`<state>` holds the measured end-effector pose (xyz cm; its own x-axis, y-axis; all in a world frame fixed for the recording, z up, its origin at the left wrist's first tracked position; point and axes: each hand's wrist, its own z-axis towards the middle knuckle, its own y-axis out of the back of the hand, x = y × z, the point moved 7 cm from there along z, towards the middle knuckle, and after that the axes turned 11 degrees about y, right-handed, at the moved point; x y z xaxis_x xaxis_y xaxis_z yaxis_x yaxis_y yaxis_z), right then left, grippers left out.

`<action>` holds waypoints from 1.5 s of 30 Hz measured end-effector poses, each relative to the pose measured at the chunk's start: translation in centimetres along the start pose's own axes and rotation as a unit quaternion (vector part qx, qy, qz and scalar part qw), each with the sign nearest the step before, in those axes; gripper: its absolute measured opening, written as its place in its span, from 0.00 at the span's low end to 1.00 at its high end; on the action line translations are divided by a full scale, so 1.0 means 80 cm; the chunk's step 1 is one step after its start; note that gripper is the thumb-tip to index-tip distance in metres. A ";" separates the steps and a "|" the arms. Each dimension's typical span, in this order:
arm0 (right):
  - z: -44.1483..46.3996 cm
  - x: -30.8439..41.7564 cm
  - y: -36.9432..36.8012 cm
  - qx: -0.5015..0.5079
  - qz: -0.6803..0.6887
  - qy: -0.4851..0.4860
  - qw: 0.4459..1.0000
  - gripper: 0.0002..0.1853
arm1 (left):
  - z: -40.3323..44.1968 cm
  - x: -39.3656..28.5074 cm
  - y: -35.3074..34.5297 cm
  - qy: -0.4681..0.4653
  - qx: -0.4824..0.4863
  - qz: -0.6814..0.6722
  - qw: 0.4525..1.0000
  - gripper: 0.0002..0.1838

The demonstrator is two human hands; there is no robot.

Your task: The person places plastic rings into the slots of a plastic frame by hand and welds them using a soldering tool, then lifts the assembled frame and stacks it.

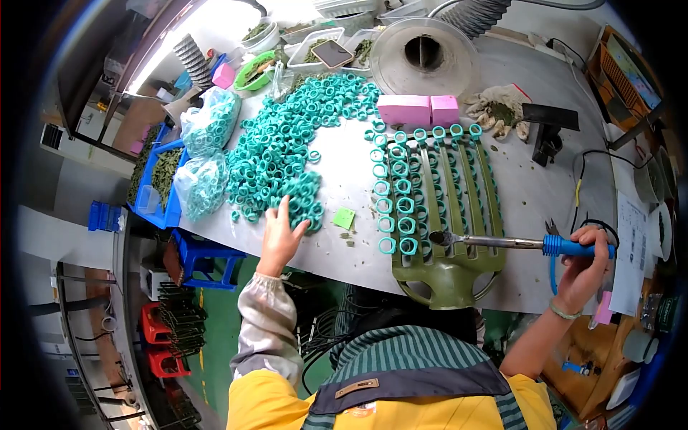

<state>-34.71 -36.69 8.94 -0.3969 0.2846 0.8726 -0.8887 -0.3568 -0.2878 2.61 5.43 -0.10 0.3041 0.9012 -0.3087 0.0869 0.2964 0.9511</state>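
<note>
My left hand (280,235) is at the near edge of a big heap of teal rings (287,140), thumb and forefinger apart. Rings by its fingertips are blurred, and I see none gripped. My right hand (582,269) is wrapped round the blue handle of a soldering iron (559,246). Its long metal shaft points left, its broad dark tip over an olive-green slotted rack (448,276). Teal rings stand in rows along the rack's slats; more rows line its left side. A small green paper square (344,217) lies between the heap and the rack.
Pink blocks (405,110), a stained glove (499,109) and a black stand (549,129) sit behind the rack. Bags of rings (201,186) lie left of the heap. Tubs, a phone (332,54) and a round clear hood (387,57) are at the back. A cable runs at right.
</note>
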 end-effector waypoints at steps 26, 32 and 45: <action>0.039 -0.010 -0.012 -0.068 0.000 0.005 0.998 0.14 | 0.272 -0.186 -0.090 -0.148 0.034 0.039 0.988 0.19; 0.043 -0.023 -0.019 -0.067 0.007 -0.001 0.998 0.15 | 0.223 -0.175 -0.053 -0.086 0.121 -0.279 0.949 0.15; 0.038 -0.053 -0.056 -0.023 0.038 0.014 0.999 0.14 | 0.076 -0.272 0.006 -0.176 0.261 -0.404 0.859 0.15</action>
<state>-28.33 -38.95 7.75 -0.4696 0.2825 0.8365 -0.8650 -0.3369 -0.3718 1.84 -15.94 7.12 0.2035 0.2891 -0.9354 0.7896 0.5165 0.3314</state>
